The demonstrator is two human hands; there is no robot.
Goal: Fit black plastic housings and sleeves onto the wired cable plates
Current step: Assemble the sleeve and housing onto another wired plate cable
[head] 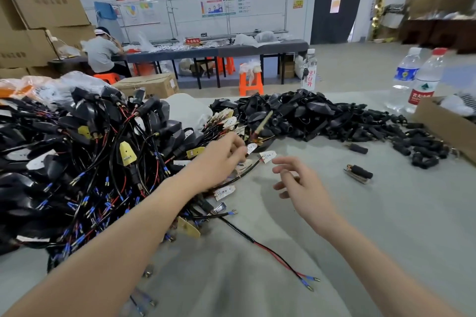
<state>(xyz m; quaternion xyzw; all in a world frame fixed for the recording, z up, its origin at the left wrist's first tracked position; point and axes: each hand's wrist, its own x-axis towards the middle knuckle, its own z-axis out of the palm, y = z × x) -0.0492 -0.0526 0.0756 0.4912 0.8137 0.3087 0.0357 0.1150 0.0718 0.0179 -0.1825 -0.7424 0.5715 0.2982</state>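
A heap of wired cable plates lies at the middle of the grey table. My left hand reaches into its near edge, thumb and fingertips pinching a small white plate. Another white plate on a black cable lies just right of it. My right hand hovers beside that plate, fingers relaxed and holding nothing. Black plastic housings are piled behind, with black sleeves spread to the right. Two loose sleeves lie apart, one farther back and one nearer.
A big tangle of housed cables fills the left. A loose red-black cable trails toward me. Two water bottles and a cardboard box stand at the right. A person sits at a far table.
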